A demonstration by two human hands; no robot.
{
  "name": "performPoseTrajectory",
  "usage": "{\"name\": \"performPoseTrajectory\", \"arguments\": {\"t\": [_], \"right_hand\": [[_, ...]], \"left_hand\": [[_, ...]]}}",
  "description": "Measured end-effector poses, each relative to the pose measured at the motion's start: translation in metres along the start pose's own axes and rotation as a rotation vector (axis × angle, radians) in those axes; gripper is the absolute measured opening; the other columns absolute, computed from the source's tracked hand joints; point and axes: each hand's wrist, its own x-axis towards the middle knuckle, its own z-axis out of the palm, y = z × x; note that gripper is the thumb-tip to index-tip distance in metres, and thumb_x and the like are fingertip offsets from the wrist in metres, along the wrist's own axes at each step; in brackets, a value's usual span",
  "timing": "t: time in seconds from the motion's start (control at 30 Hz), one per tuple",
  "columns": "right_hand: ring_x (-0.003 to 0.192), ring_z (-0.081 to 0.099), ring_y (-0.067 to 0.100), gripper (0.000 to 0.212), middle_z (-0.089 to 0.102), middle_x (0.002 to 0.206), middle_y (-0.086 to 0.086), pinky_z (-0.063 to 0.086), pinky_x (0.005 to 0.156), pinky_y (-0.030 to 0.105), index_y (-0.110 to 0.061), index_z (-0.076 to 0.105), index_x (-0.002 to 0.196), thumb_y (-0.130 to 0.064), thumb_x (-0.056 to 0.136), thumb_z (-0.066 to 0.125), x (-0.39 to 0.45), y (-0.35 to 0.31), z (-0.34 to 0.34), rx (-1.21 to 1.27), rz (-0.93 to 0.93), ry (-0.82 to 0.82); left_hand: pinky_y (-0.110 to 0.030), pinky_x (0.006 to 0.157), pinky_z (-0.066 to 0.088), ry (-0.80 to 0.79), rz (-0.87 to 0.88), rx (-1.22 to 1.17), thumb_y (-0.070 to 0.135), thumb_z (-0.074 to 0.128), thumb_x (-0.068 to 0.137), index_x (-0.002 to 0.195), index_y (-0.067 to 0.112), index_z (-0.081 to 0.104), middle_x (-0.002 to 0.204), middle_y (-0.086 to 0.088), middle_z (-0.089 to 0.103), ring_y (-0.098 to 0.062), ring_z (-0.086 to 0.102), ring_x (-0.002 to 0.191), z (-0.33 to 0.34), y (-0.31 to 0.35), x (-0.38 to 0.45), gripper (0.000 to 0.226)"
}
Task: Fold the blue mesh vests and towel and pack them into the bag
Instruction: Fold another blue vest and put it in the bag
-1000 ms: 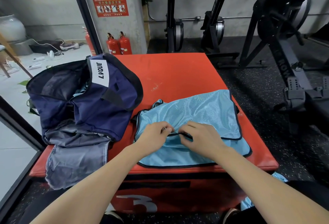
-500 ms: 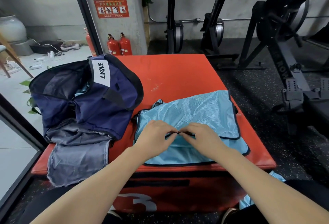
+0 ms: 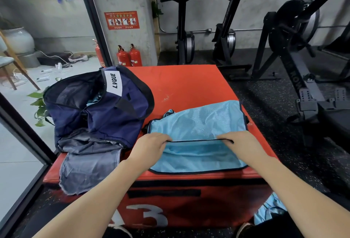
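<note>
A light blue mesh vest with black trim lies spread on the near right part of the red box. My left hand pinches the vest's black-trimmed edge at its left end. My right hand pinches the same edge at its right end, and the trim runs taut between them. The navy bag labelled LVQUE stands open on the left of the box, with some light blue cloth showing inside. A grey towel lies in front of the bag and hangs over the near left corner.
More light blue cloth lies on the floor at the box's lower right. Black gym machines stand to the right and behind. Red fire extinguishers stand by a pillar beyond the box. A glass door frame runs along the left.
My hands were close together at the middle of the trimmed edge. They have moved apart along it, left hand leftward and right hand rightward, stretching the edge straight.
</note>
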Motion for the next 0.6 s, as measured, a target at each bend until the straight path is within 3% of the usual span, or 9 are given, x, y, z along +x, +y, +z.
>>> {"name": "performPoseTrajectory", "arguments": {"t": [0.1, 0.23, 0.37, 0.5, 0.6], "right_hand": [[0.098, 0.068, 0.018, 0.024, 0.075, 0.108, -0.007, 0.049, 0.084, 0.027, -0.035, 0.074, 0.114, -0.025, 0.097, 0.061, -0.008, 0.017, -0.013, -0.062, 0.027, -0.012], [0.111, 0.063, 0.014, 0.029, 0.07, 0.12, -0.013, 0.047, 0.096, 0.03, -0.038, 0.069, 0.121, -0.025, 0.101, 0.052, -0.017, 0.037, -0.023, -0.206, 0.019, -0.088], [0.107, 0.063, 0.018, 0.037, 0.069, 0.12, -0.008, 0.05, 0.091, 0.033, -0.039, 0.061, 0.127, -0.017, 0.1, 0.047, -0.029, 0.046, -0.03, -0.331, 0.004, -0.162], [0.077, 0.057, 0.02, 0.035, 0.061, 0.09, -0.004, 0.049, 0.074, 0.036, -0.033, 0.035, 0.103, -0.005, 0.088, 0.047, -0.046, 0.049, -0.037, -0.414, -0.019, -0.273], [0.079, 0.049, 0.017, 0.027, 0.055, 0.092, -0.007, 0.039, 0.071, 0.031, -0.028, 0.045, 0.095, -0.004, 0.081, 0.047, -0.056, 0.045, -0.042, -0.519, -0.097, -0.341]], "left_hand": [[-0.029, 0.091, 0.049, -0.011, -0.078, -0.006, 0.018, 0.053, 0.098, 0.117, 0.029, 0.07, 0.118, 0.014, 0.069, -0.011, 0.062, 0.111, -0.006, -0.006, -0.008, 0.028], [-0.033, 0.092, 0.05, -0.035, -0.106, -0.031, 0.011, 0.053, 0.095, 0.113, 0.029, 0.073, 0.115, 0.014, 0.07, -0.011, 0.063, 0.109, -0.013, -0.016, -0.022, 0.032], [-0.034, 0.092, 0.051, -0.027, -0.079, -0.039, 0.006, 0.053, 0.095, 0.111, 0.027, 0.075, 0.113, 0.01, 0.072, -0.013, 0.065, 0.107, -0.017, -0.023, -0.034, 0.034], [-0.03, 0.09, 0.052, -0.085, -0.014, -0.014, 0.009, 0.048, 0.097, 0.122, 0.037, 0.062, 0.113, 0.015, 0.069, -0.01, 0.064, 0.103, -0.013, -0.024, -0.049, 0.04], [-0.038, 0.074, 0.051, -0.126, 0.059, 0.072, 0.005, 0.048, 0.087, 0.103, 0.037, 0.052, 0.088, 0.01, 0.065, -0.017, 0.057, 0.08, -0.006, -0.026, -0.056, 0.036]]}}
